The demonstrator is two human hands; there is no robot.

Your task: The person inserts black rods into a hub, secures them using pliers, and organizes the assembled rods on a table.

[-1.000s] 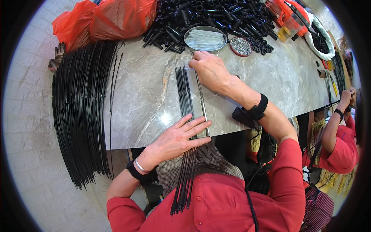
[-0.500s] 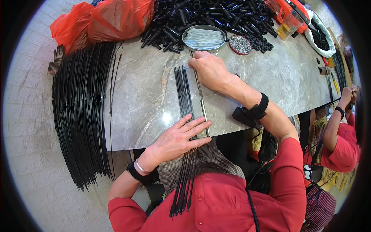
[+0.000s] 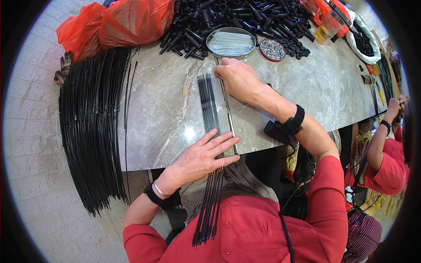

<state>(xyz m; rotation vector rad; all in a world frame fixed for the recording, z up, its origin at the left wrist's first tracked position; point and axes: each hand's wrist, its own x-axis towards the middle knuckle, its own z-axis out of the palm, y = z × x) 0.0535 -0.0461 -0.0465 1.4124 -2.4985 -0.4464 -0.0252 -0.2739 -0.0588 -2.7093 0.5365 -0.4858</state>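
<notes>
My left hand (image 3: 202, 154) lies flat with fingers spread over several thin black rods (image 3: 209, 107) and a metal strip (image 3: 230, 115) beside them. The rods lie side by side, running off the table's near edge over my lap. At their far ends my right hand (image 3: 239, 79) is closed in a pinch, with a short, thin silvery wire (image 3: 211, 77) reaching from the fingertips across the rod ends. The fingertips are partly hidden. Just beyond stands a round metal dish (image 3: 253, 51) of thin silvery wires (image 3: 230, 43), next to a red-rimmed dish of small metal pieces (image 3: 272, 50).
A large stack of black rods (image 3: 90, 127) covers the table's left edge. Black tubular parts (image 3: 245, 15) are heaped at the back, beside red plastic bags (image 3: 136, 22). A clear cup (image 3: 328, 29) and a white sack (image 3: 366, 44) stand back right. Another person's arm (image 3: 383, 131) shows at right.
</notes>
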